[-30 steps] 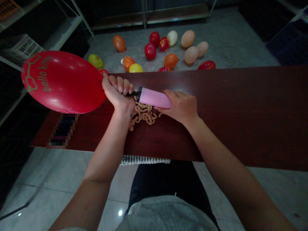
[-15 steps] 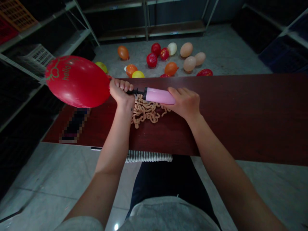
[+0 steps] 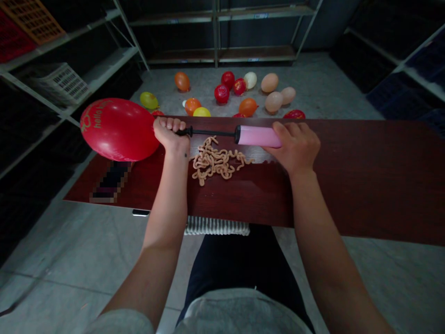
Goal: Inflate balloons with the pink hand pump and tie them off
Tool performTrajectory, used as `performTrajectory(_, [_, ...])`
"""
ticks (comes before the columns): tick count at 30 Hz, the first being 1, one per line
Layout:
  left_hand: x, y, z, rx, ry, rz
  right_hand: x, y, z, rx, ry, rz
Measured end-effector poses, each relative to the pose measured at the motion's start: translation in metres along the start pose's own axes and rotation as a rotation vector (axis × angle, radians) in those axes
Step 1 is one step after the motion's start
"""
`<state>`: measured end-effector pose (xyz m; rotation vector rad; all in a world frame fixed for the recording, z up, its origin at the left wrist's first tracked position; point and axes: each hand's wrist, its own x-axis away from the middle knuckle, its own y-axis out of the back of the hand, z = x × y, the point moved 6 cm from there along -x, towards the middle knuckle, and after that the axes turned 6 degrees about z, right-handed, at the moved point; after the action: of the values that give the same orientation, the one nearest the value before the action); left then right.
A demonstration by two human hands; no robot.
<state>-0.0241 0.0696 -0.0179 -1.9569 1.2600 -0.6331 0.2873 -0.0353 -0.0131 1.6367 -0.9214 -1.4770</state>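
Our red balloon, printed "hello" in green, hangs inflated past the left side of the dark red wooden table. Its neck is hidden inside our left hand, clamped closed around the black pump nozzle. Our right hand grips the end of the pink hand pump, with the thin black rod bare between our hands. A tight pinch and a straight pull along the rod seem best. Nearer us lies a tan tangle, perhaps uninflated balloons. A pixelated patch hides something at the left, and loose balloons dot the floor beyond.
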Motion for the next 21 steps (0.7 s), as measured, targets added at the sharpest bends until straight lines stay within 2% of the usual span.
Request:
performTrajectory(3, [0.001,0.0,-0.001,-0.023,-0.018,0.02,-0.001,-0.003,-0.001,-0.031,-0.032,0.008])
performTrajectory(6, [0.0,-0.001,-0.003,-0.126,-0.057,0.088,-0.001,-0.007,0.002,-0.054,-0.043,0.035])
performTrajectory(12, [0.01,-0.006,-0.003,-0.226,-0.121,0.149,-0.001,-0.009,0.013,-0.069,-0.017,0.078])
performTrajectory(21, [0.043,-0.024,0.03,-0.122,0.011,0.218,0.002,-0.014,0.052,-0.201,0.059,0.16])
